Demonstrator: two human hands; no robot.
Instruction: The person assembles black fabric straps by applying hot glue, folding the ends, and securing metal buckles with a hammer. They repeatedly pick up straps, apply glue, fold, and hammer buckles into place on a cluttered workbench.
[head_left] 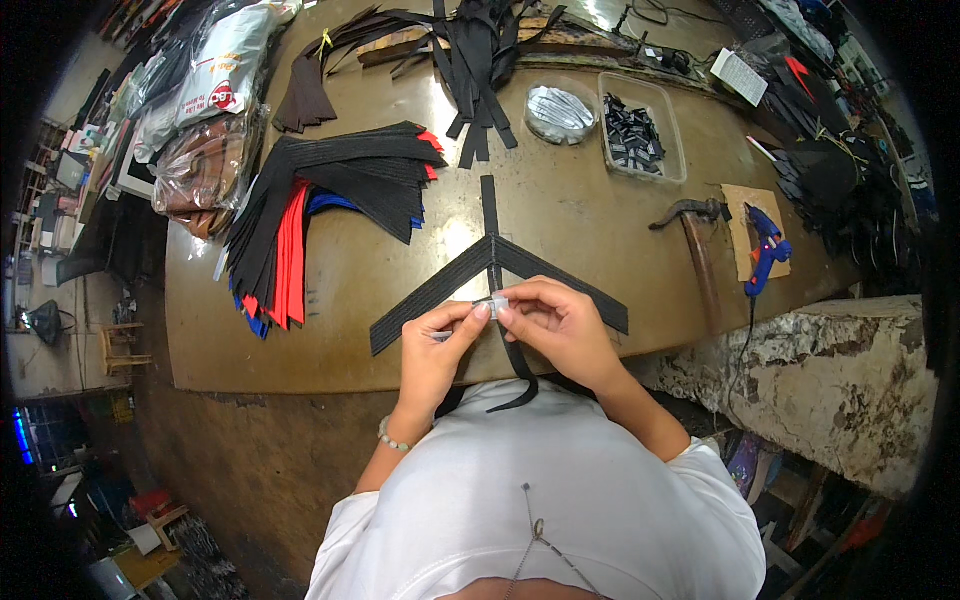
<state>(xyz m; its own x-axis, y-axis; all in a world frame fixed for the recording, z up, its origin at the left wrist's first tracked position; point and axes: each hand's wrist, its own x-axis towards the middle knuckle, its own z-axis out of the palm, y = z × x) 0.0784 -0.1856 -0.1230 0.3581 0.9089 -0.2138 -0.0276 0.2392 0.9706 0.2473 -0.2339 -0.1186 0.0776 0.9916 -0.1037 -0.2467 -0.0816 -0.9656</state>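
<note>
Near the table's front edge, my left hand [440,345] and my right hand [555,320] meet with their fingertips pinched on a small silvery piece [497,304]. Its exact kind is partly covered by my fingers. A narrow black strap [490,205] runs down the middle, passes under my fingertips and ends in a loose, curled tail. Two wide, ribbed black bands [430,293] spread from the strap in an upside-down V on the tabletop, one beside each hand. Another small grey bit [441,336] shows at my left fingers.
Fanned black bands [350,180] with red and blue ends lie to the left. Beyond are a round tub of silvery pieces [560,113] and a box of small black parts [637,135]. A hammer [698,250] and a blue glue gun [767,248] lie right. Bagged goods [215,130] fill the left edge.
</note>
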